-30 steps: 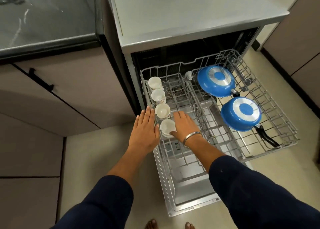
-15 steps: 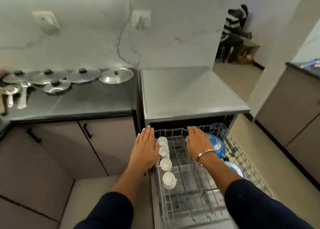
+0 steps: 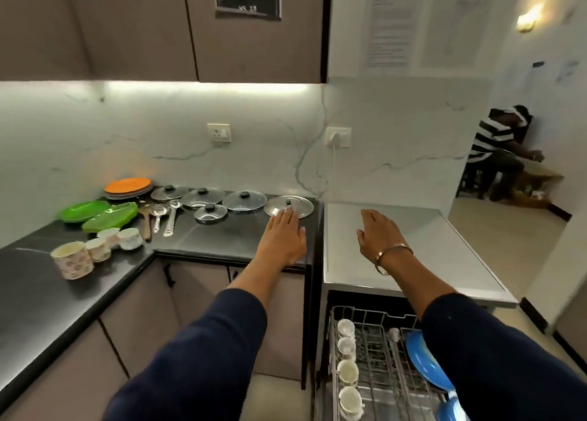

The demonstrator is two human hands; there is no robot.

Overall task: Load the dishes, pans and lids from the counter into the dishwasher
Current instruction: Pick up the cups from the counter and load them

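Note:
My left hand (image 3: pixel 283 237) stretches flat over the black counter (image 3: pixel 222 236), its fingertips at the near edge of a steel lid (image 3: pixel 288 206). My right hand (image 3: pixel 379 233), open and empty, hovers over the dishwasher's grey top (image 3: pixel 444 261). Several glass lids (image 3: pixel 244 200) lie in a row to the left of the steel one. The pulled-out rack (image 3: pixel 374 357) holds several white cups (image 3: pixel 347 371) in a line and blue pans (image 3: pixel 425 363), partly hidden by my right sleeve.
Orange plates (image 3: pixel 127 186), green plates (image 3: pixel 95 212), ladles (image 3: pixel 170 217) and patterned cups (image 3: pixel 73 259) sit on the left part of the counter. A person in a striped shirt (image 3: pixel 495 141) sits in the room at the far right. Cupboards hang above.
Both hands have lifted from the rack and reached forward and up to counter height. My view has swung up from the rack to the counter and wall.

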